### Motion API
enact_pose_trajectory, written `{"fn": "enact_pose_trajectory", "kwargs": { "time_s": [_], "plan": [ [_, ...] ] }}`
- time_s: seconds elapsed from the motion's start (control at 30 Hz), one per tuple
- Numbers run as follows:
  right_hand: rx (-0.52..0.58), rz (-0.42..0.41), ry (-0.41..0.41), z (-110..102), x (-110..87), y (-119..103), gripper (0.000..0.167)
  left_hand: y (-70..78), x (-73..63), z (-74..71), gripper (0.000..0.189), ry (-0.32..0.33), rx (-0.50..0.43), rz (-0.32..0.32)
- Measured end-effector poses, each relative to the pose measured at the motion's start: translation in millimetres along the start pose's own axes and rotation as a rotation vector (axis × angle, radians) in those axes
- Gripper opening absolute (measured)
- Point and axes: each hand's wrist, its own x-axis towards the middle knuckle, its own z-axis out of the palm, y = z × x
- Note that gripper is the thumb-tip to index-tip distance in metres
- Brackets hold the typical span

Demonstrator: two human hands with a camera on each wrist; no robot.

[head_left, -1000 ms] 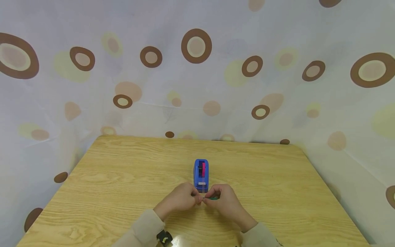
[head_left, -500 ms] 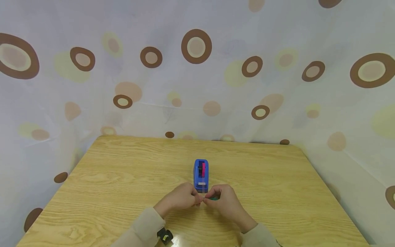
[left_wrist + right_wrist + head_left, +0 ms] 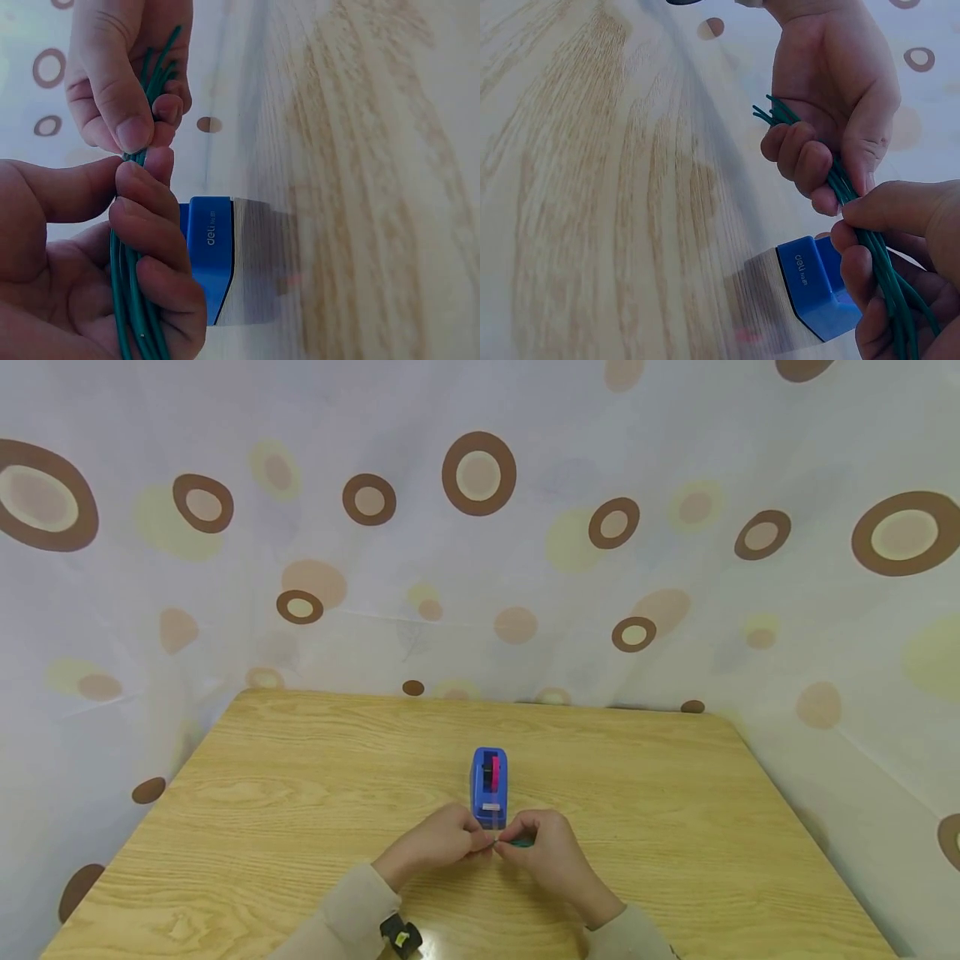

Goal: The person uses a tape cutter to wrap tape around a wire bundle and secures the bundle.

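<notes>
Both hands meet at a bundle of thin green wires [image 3: 135,300], low in the middle of the head view. My left hand [image 3: 442,839] pinches it with thumb and curled fingers. Right beside it, my right hand [image 3: 551,852] grips the same bundle, thumb on top; in the right wrist view the wires [image 3: 885,277] run through both hands and loose ends stick out past the left fingers. Just beyond the fingertips stands a blue tape dispenser [image 3: 478,789] with a pink-cored roll [image 3: 495,773]. A clear tape strip [image 3: 494,821] runs from its front toward the fingers.
The wood-grain table [image 3: 337,760] extends around the hands and dispenser. Behind and along its sides hangs a white curtain [image 3: 540,668] with brown circles. A black wrist device [image 3: 402,937] sits by the left sleeve [image 3: 352,910].
Little differs: the left fingertips have shifted slightly against the wires at the pinch point. The right hand and the dispenser hold their places.
</notes>
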Motion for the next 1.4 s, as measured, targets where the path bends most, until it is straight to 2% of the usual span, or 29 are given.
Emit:
{"fn": "enact_pose_trajectory", "kwargs": {
  "time_s": [0.3,0.5,0.93,1.17,1.4],
  "plan": [
    [0.021,0.023,-0.008,0.5,0.7,3.0,0.006,-1.3,-0.9,5.5,0.026,0.12,0.03,0.005],
    [0.05,0.029,-0.012,1.4,1.9,6.5,0.007,-0.9,-1.5,6.4,0.018,0.165,0.053,0.015],
    [0.197,0.097,-0.062,0.3,5.6,10.9,0.008,2.0,-3.5,6.1,0.015,0.217,0.147,0.057],
    [0.26,0.188,-0.1,-3.3,5.3,8.8,0.018,2.6,-3.9,5.2,0.012,0.221,0.164,0.068],
    [0.341,0.222,-0.164,-4.9,4.1,6.4,0.022,2.8,-4.4,4.8,0.011,0.222,0.168,0.07]
  ]
}}
